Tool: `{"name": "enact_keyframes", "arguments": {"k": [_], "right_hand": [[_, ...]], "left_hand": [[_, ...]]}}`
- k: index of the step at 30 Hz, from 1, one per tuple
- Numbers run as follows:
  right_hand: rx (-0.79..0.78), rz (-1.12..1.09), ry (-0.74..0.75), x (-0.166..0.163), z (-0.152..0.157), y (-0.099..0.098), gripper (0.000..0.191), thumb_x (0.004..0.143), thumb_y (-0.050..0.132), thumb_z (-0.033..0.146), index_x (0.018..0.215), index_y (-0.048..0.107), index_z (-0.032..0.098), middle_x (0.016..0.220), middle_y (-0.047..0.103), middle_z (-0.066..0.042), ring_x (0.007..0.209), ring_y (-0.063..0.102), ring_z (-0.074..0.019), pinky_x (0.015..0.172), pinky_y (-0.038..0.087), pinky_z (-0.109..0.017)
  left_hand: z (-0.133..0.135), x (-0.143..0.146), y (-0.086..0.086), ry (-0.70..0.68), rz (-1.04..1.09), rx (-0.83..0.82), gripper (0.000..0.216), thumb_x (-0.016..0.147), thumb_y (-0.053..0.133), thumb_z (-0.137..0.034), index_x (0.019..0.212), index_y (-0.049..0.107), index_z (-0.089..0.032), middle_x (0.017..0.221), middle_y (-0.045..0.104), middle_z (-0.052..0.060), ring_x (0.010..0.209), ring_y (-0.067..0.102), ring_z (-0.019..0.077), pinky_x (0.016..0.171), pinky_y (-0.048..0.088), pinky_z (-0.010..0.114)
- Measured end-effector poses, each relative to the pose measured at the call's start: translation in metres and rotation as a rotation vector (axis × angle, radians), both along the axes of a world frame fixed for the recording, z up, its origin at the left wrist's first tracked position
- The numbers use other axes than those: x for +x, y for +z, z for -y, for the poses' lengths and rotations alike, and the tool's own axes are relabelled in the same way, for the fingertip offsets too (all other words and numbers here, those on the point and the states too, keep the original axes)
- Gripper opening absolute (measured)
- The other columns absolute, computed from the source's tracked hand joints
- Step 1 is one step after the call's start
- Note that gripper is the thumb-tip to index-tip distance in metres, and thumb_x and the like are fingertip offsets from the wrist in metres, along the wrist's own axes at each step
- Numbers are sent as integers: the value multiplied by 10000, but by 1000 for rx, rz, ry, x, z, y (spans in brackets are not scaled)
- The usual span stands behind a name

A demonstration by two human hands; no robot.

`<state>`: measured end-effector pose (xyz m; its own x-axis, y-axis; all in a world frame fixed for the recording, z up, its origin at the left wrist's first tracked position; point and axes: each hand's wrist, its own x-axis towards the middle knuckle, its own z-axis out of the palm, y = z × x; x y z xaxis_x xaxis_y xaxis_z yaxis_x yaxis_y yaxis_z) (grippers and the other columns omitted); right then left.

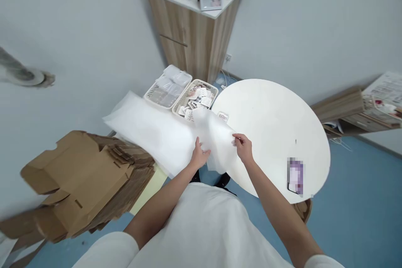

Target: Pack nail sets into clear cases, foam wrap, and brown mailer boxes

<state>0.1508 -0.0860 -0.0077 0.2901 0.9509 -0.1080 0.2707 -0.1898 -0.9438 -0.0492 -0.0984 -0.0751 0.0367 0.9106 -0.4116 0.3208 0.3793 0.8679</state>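
Both hands hold one white foam sheet [216, 138] at the near left edge of the round white table [273, 125]. My left hand [199, 155] grips the sheet's left side with its fingers curled around it. My right hand [243, 146] pinches the sheet's right edge. The sheet curls upward between them. To the left of it lies a larger stack of white foam sheets [150, 130].
A pile of flat cardboard boxes [88, 180] sits at the left. Two white baskets [180, 92] behind the foam hold clear bags and small packets. A small clear packet [222, 116] and a phone [295, 176] lie on the table. A wooden cabinet [191, 37] stands in the corner.
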Motion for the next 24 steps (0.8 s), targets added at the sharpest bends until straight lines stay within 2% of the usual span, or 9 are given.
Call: {"name": "enact_keyframes", "arguments": {"k": [3,6,9,12,18,21,24], "right_hand": [[7,13,-75,53,35,-6,302,741,462,333,970,604,196,1070,568,-71,660,558,-120,650,478,-326],[-3,63,-183,102,68,-15,341,752,446,324,1038,584,200,1144,534,-82,706,569,-136,688,479,-348],[-8,159,-304,144,97,-29,366,763,412,291,1077,566,183,1169,512,-100,729,567,-144,742,468,-364],[-55,239,-321,173,118,-48,405,758,391,257,1128,532,169,1189,488,-111,745,562,-153,788,456,-375],[-216,329,-195,200,127,-81,482,727,389,184,1202,464,161,1209,452,-96,1065,483,-197,933,388,-346],[-276,371,-120,202,124,-88,525,718,409,184,1241,417,155,1238,415,-100,1132,437,-205,950,374,-334],[-282,467,-129,199,125,-88,587,709,464,223,1282,354,169,1327,304,-118,1180,378,-255,923,381,-378]], "left_hand": [[1,42,6,-106,10,-30,807,742,545,-219,1377,46,-219,1164,496,110,704,557,109,681,465,268],[1,85,14,-216,-65,42,796,738,526,-182,1378,54,-226,1120,515,88,637,526,88,677,450,261],[0,125,18,-338,-143,95,821,731,526,-160,1381,30,-234,1145,499,93,699,544,100,732,426,269],[2,158,17,-439,-222,100,836,727,526,-146,1384,13,-209,1177,481,116,868,550,148,790,398,286],[10,189,7,-472,-360,66,823,722,522,-117,1384,35,-165,1197,460,140,1070,473,202,870,357,308],[12,191,4,-462,-392,96,789,731,506,-126,1379,58,-158,1204,449,135,1099,452,200,890,355,315],[15,189,5,-437,-496,211,748,747,489,-185,1375,86,-149,1257,404,148,1162,397,236,920,341,366]]}}
